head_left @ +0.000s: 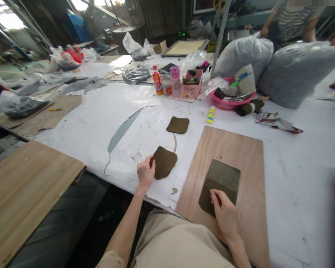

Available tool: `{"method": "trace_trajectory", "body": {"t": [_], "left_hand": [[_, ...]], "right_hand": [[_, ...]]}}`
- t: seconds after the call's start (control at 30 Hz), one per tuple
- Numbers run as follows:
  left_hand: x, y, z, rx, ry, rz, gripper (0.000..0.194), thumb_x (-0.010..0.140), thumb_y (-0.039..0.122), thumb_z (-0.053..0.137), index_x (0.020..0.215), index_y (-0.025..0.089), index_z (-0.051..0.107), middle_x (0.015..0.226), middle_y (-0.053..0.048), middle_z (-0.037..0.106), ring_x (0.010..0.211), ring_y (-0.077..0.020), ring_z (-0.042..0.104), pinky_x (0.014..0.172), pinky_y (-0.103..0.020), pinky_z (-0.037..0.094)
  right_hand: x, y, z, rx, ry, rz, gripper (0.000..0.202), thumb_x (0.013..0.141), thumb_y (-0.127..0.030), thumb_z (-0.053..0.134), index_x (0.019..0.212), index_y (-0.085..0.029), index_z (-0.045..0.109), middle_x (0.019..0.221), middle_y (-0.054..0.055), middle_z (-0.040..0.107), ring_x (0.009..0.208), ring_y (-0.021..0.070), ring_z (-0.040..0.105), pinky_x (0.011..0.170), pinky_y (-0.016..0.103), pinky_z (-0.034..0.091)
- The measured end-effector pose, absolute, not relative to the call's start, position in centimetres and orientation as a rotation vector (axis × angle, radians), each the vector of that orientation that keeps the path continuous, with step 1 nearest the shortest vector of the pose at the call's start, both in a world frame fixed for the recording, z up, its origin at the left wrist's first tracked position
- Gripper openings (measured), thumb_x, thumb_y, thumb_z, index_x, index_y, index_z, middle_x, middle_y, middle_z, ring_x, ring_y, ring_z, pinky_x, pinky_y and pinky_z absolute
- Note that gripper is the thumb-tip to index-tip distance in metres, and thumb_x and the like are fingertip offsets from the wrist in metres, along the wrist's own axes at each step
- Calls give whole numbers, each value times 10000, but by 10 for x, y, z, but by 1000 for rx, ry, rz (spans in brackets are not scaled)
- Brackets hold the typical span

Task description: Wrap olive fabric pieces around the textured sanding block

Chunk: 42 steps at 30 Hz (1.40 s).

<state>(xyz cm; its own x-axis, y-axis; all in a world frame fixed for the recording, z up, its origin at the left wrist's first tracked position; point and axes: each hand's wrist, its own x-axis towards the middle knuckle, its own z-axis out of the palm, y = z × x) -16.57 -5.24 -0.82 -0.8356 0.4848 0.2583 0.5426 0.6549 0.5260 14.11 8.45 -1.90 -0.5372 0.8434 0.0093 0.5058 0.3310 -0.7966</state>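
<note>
Beige-clothed lap (pixel 181 242) at the edge of the bench (pixel 290 193); both hands at dark flat pieces

Clock read from the wearer's seat, 12 straight ahead. Lap at 6, nearest the camera.

Left hand (pixel 146 172), 11 o'clock: thumb and fingers gripping the left edge of a brown piece (pixel 165 162) on the white bench surface. Outline uneven; single or stacked, cannot tell. Second brown piece (pixel 178 125), roughly square, lies at 12, beyond the first and apart from both hands.

Right hand (pixel 225 210), 1 o'clock: thumb and fingertips drawn together over the near part of an olive panel (pixel 219 182); whether they pinch anything, cannot tell. Panel lies flat on a plywood board (pixel 251 167); near part smooth, far part coarser and lighter.

Yellow tube (pixel 210 115) between 12 and 1, just past the far edge of the plywood board. Farther off at 12, in a row: red-labelled bottle (pixel 157 81), pink-capped bottle (pixel 175 82), pink box (pixel 190 91). At 1, farther: pink basin (pixel 231 105) holding mixed items; stuffed plastic bags (pixel 298 72) just behind, toward 2. At 11: long grey patch (pixel 124 130) in the white surface. At 10: wooden panel (pixel 30 193), pale, grain visible. Far background, 1 o'clock: person in striped top (pixel 298 18).
</note>
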Motion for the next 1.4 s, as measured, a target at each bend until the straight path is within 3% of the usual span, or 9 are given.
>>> {"method": "trace_trajectory", "body": {"t": [0.17,0.23,0.3,0.5,0.6,0.8,1.03,1.2,1.4], "left_hand": [[-167,-44,-4,-618,-2572,-1828,313,866,350,593,1117,168,630,1030,-91,712,920,-203,681,848,-330,534],[-168,-41,-3,-550,-2506,-2007,362,863,384,599,1145,159,610,1028,-96,710,916,-198,684,835,-320,541],[-168,-40,-5,-506,-2528,-1911,363,871,374,579,1159,154,598,1031,-104,707,911,-204,683,831,-330,539],[-164,-44,-16,-628,-2872,-848,362,852,266,563,1198,166,595,1032,-137,701,894,-279,673,824,-408,504],[-163,-45,-20,-702,-2854,-662,416,860,283,560,1256,157,551,1072,-149,685,932,-291,658,836,-410,486],[-165,-47,-21,-801,-2829,-610,430,853,282,551,1262,151,548,1099,-140,622,1034,-293,582,902,-425,440],[-154,-44,-5,-968,-2627,-558,381,851,276,571,1207,143,599,1242,-171,499,1217,-347,417,980,-504,359],[-117,-14,2,-1540,-2451,-854,201,916,221,505,1023,178,669,990,-92,600,1018,-241,546,911,-380,447],[-52,33,2,-2300,-2276,-918,192,958,204,458,1009,204,643,958,-59,619,936,-196,572,839,-335,478]], "right_hand": [[142,85,-21,-1145,-2275,975,356,981,-476,404,974,-208,638,976,70,696,799,203,657,720,319,510],[141,85,-20,-1136,-2291,961,339,986,-461,406,978,-209,633,975,65,692,802,200,655,716,316,506],[140,86,-19,-1113,-2302,947,315,989,-442,415,973,-210,626,973,60,688,813,198,653,719,314,502],[138,84,-16,-1050,-2297,920,232,993,-359,444,948,-206,612,953,48,680,833,191,651,744,315,500],[138,82,-10,-1040,-2289,911,192,992,-297,450,946,-204,610,943,43,673,840,184,642,750,309,499],[138,85,1,-1131,-2304,729,153,977,-223,469,950,-206,619,929,46,640,877,194,602,761,324,489],[132,99,1,-1278,-2404,471,179,916,-198,582,1092,-188,615,1063,84,606,1001,246,531,854,380,467],[129,107,-1,-1302,-2480,410,113,896,-210,622,1006,-194,644,992,72,606,962,243,508,832,372,454],[130,111,0,-1258,-2485,393,139,905,-212,607,1040,-196,633,1015,90,597,967,256,496,833,391,436]]}}
